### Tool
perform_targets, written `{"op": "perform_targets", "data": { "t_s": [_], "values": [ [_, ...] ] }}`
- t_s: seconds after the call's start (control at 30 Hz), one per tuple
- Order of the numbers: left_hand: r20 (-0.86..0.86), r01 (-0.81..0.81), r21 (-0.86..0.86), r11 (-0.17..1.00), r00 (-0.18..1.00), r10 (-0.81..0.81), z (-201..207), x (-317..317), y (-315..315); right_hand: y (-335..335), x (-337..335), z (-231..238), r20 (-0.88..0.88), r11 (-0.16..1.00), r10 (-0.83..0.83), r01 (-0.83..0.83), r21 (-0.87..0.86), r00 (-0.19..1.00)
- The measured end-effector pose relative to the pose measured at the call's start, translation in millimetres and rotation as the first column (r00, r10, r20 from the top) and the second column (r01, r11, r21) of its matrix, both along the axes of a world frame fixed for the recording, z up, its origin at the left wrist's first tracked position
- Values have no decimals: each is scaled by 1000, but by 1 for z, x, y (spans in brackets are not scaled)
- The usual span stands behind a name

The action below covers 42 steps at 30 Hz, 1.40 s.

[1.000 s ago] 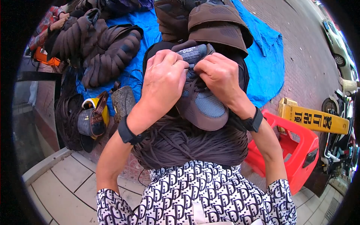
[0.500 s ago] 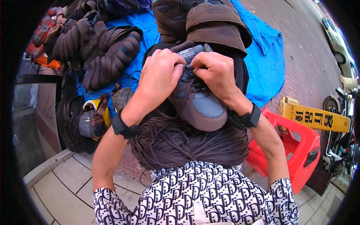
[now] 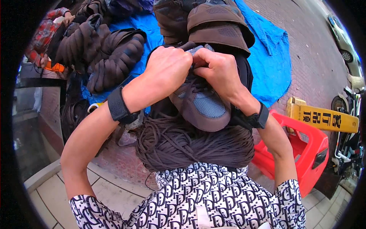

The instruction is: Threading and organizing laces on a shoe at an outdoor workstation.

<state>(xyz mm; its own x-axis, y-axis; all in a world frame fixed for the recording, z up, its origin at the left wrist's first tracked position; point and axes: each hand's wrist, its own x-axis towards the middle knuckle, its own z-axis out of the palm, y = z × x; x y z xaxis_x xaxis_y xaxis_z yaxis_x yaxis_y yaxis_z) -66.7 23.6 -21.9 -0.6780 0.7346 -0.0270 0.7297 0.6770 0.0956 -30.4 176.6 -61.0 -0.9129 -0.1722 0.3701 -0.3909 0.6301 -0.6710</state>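
Observation:
A dark brown-grey sneaker (image 3: 209, 108) with a grey-blue mesh toe rests in front of me, its toe pointing toward my body. My left hand (image 3: 169, 68) is bent over the upper end of the lacing, back upward, fingers tucked under. Close beside it, my right hand (image 3: 218, 70) pinches at the same spot with thumb and curled forefinger. Both seem to grip the sneaker's dark shoelace, though the pinched part is mostly hidden. Across my lap, under the toe, lies a thick bundle of dark shoelaces (image 3: 190, 147).
Stacked brown shoes (image 3: 219, 26) stand ahead, more dark ones piled (image 3: 118, 57) at left, on a blue tarp (image 3: 272, 53). At right are a red plastic stool (image 3: 305, 149) and a yellow sign board (image 3: 324, 116). Another person's plaid sleeve (image 3: 44, 32) shows far left.
My left hand has turned over, back upward, and its elbow has swung out to the left, covering the yellow roll. The right hand stays at the lacing; the sneaker has barely shifted.

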Motion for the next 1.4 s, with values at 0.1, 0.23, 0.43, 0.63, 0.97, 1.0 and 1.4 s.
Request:
{"op": "perform_targets", "data": {
  "t_s": [0.1,0.23,0.43,0.63,0.97,1.0,1.4],
  "values": [
    [-64,34,-3,999,997,-34,-3,2,1,3,2,6,86,999,16,-12,-39,996],
    [-72,79,-1,997,994,-79,3,2,5,4,1,-1,-116,994,-3,15,106,993],
    [-49,46,-39,998,998,-48,7,-5,9,11,2,5,-43,995,72,-75,-68,996],
    [18,166,53,985,986,-167,7,-10,6,9,0,-1,33,983,99,-93,-156,995],
    [134,166,-95,982,979,-152,15,-31,10,20,-10,10,25,908,131,-110,-405,991],
    [167,235,-71,969,961,-220,17,-35,9,22,-14,12,-66,943,124,-138,-303,990],
    [159,-58,205,977,987,25,-3,-9,-1,24,-31,21,-141,972,197,-175,154,970]
  ]
}}
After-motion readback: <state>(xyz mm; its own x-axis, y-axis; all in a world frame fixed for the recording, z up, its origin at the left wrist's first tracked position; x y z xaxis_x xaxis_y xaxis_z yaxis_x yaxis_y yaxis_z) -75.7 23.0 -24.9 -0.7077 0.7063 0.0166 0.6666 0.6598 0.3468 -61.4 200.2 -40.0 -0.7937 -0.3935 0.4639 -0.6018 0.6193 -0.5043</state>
